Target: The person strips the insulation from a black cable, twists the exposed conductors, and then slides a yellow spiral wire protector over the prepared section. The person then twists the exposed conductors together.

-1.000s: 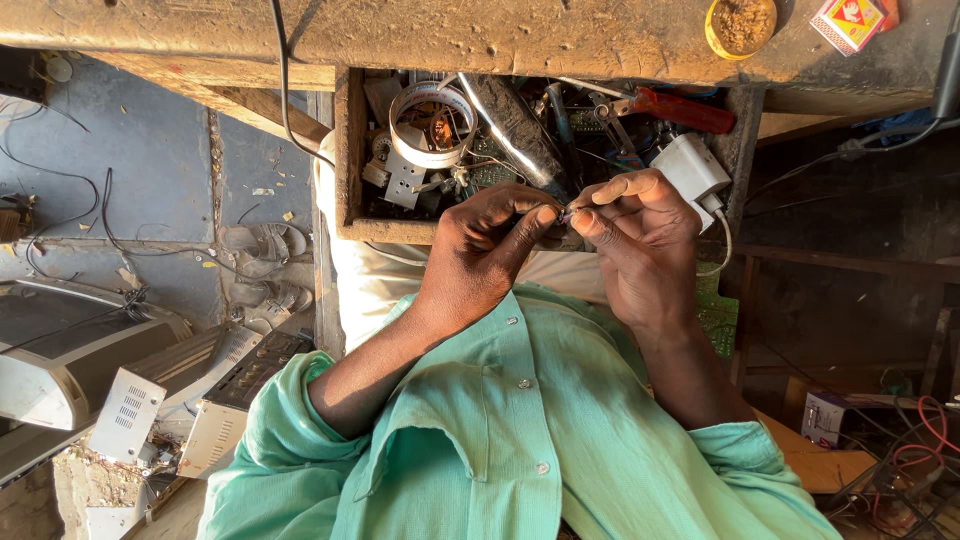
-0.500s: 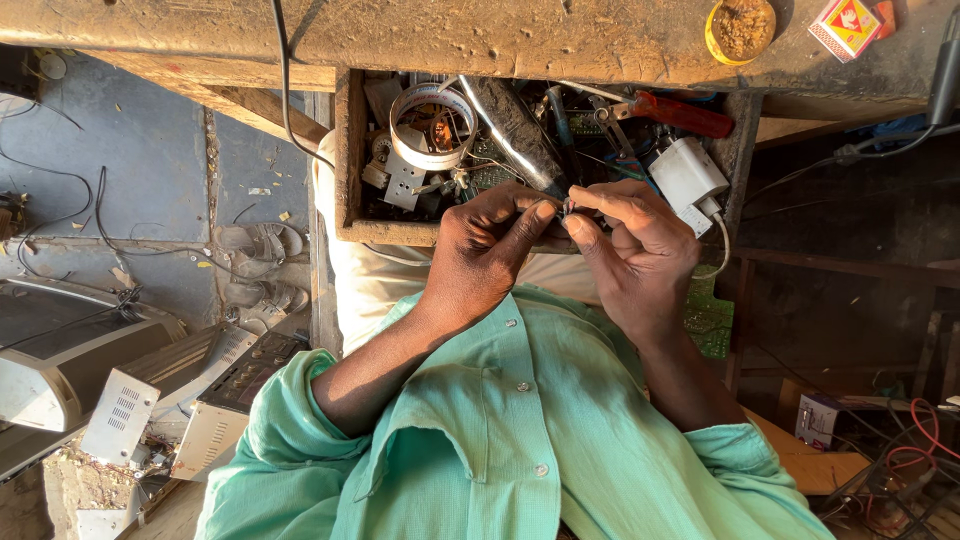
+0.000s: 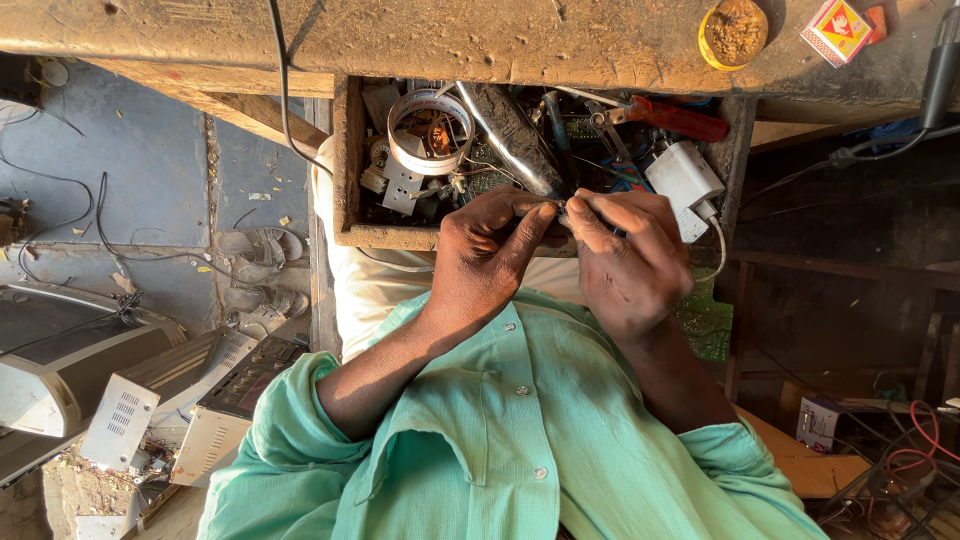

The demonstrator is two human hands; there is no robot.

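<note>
Two hands meet over the open wooden drawer in the one head view I have. My left hand and right hand pinch a small dark part between their fingertips, just above the drawer's front edge. Most of the part is covered by thumbs and fingers, so I cannot tell what it is. Both hands are clenched on it, fingertips touching.

Behind the hands the drawer is a tangle: a roll of tape, a long grey metal piece, a red-handled tool and a white charger whose cord runs down behind my right hand. Smaller bits under them blur together.

On the workbench sit a yellow tin, cut by the top edge, and a small box. My green shirt fills the bottom. At left, sandals lie on the floor near pale device casings cut off by the frame.
</note>
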